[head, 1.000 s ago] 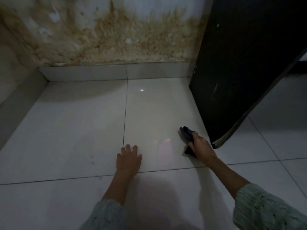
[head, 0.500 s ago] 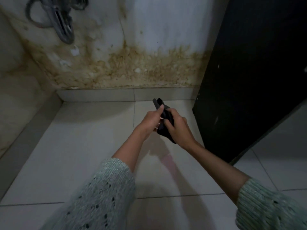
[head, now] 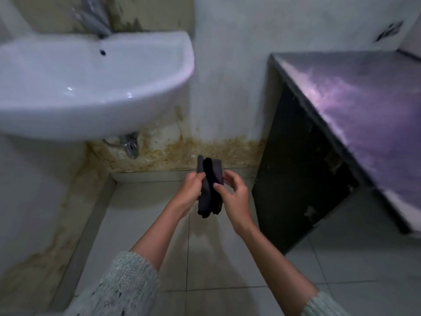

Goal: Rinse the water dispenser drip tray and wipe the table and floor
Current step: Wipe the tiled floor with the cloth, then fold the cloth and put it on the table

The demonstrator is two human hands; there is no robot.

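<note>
A dark folded cloth (head: 210, 185) hangs upright in the air above the white tiled floor (head: 148, 224). My left hand (head: 190, 190) grips its left edge and my right hand (head: 234, 197) pinches its right side; both hands are shut on it. The table (head: 364, 106) with a shiny grey top and black side panel stands at the right. No drip tray is in view.
A white wall-mounted washbasin (head: 91, 87) with its tap juts out at the upper left, its drain pipe (head: 131, 144) below. The wall (head: 205, 151) is stained brown along the bottom. Pale knitted sleeves cover both forearms.
The cloth was pressed on the floor by my right hand while the left lay flat on the tile. Both hands have since lifted it, and the view has risen to show basin and tabletop.
</note>
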